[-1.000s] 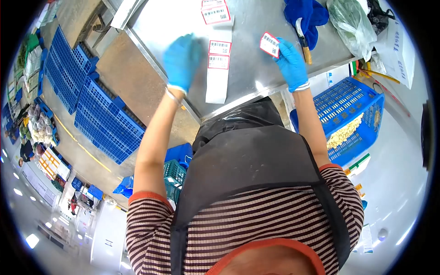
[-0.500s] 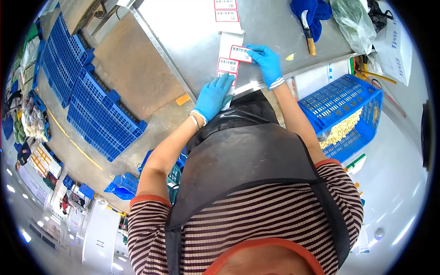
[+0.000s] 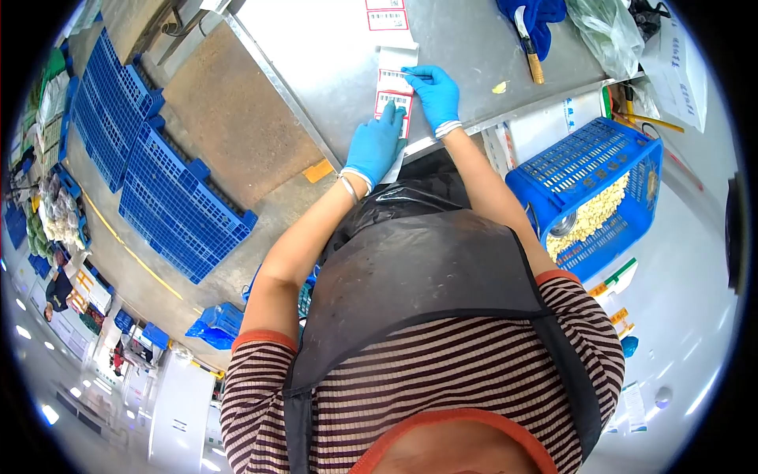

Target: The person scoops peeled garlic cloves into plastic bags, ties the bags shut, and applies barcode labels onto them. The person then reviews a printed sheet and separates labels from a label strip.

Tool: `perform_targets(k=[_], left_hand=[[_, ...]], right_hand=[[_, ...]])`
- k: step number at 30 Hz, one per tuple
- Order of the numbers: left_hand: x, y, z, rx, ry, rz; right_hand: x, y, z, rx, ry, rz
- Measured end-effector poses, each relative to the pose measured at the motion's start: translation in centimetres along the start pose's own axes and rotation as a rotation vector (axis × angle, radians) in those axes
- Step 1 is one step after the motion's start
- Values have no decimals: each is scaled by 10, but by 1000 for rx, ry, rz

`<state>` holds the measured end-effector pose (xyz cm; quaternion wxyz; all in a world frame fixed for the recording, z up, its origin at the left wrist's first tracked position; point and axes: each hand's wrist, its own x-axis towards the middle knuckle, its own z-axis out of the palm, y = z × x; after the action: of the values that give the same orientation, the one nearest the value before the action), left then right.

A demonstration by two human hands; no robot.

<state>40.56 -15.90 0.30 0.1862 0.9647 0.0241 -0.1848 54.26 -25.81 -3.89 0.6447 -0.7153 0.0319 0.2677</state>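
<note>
A strip of white, red-bordered barcode labels (image 3: 394, 103) lies on the metal table near its front edge. My gloved left hand (image 3: 375, 147) rests on the lower part of the strip, fingers stretched out over the labels. Thumb and fingertips of my gloved right hand (image 3: 436, 96) pinch the right edge of a barcode label (image 3: 390, 80), which lies in line with the strip. Bare backing paper (image 3: 398, 58) shows just above it. Further up the table is another piece with barcode labels (image 3: 387, 20).
On the metal table (image 3: 466, 47) are a wooden-handled knife (image 3: 534, 63), a blue cloth (image 3: 545, 35) and a clear plastic bag (image 3: 604, 39). To the right stands a blue crate (image 3: 588, 170) with pale pieces inside. Blue plastic pallets (image 3: 178, 205) lie on the left.
My right hand has moved left and slightly up, bringing the tilted label over the strip, where it now lies straight. My left hand has shifted slightly along the strip.
</note>
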Motion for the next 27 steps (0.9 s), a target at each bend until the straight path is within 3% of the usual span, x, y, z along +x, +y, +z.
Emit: perform_targets(k=[14,19,23,27], left_hand=[[5,9,-26,-175,7,-121],[23,8,-32,-273,-80,-262],[32,-2,-10,-341,-26,-279],[34,1,-17,-355,-67,-316]], right_hand=[[1,5,4,-204,65,-6],[3,7,8,-382,95,-79],[2,7,11,-504,85,-113],[-6,-8,15,-820,115,-149]])
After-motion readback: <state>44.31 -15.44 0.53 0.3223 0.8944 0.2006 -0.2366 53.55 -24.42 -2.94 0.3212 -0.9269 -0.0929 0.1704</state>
